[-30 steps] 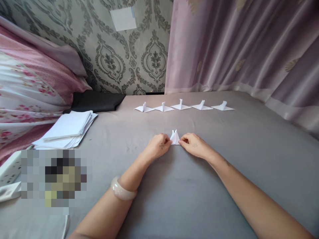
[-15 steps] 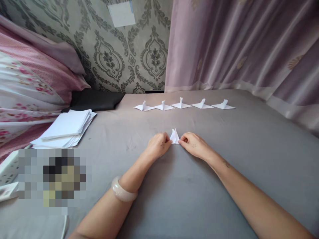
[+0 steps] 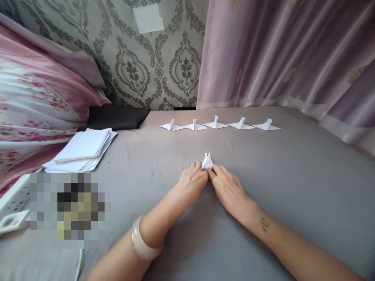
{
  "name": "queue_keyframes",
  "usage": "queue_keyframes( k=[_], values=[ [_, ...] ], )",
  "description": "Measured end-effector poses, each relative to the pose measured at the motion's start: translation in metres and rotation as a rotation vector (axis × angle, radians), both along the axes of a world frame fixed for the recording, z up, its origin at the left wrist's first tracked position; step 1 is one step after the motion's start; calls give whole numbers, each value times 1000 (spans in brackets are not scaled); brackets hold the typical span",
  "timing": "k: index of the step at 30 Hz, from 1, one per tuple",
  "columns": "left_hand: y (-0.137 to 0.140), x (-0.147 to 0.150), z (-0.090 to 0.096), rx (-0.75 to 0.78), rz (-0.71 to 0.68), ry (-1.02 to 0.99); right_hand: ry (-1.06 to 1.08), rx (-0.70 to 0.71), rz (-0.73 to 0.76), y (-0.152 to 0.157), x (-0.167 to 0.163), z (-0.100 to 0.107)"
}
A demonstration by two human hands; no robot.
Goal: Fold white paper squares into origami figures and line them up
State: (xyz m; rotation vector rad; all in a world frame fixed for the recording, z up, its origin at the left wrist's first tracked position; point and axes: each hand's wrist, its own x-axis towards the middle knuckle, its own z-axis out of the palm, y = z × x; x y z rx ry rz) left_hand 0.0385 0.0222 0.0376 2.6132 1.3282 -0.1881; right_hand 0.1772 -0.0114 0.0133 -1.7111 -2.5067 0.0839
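A small white folded paper piece stands on the grey sheet, with a pointed top and two narrow tips. My left hand has its fingers closed at the left and near edge of the paper. From the other side my right hand pinches the near right edge, its thumb close against the left hand. Fingertips and thumbs partly hide the paper's bottom. Farther back, a row of several white folded paper figures stands with flat wings and upright peaks.
Loose white paper sheets lie stacked at the left, before a black flat item. A white power strip with a cable sits near a blurred-out patch. Purple curtains hang behind on the right; a floral cloth is at the left.
Both hands have come closer together, from the paper's two sides to its near edge, where their thumbs almost meet. The view has shifted slightly; the row of figures stands as before.
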Motion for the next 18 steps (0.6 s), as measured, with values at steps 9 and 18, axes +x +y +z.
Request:
queue_keyframes(
  k=[9, 18],
  values=[
    [1, -10, 5, -63, -24, -6, 109, -102, 100, 15, 24, 2],
    [26, -30, -10, -140, 68, -299, 376, -121, 71, 22, 42, -10]
  ],
)
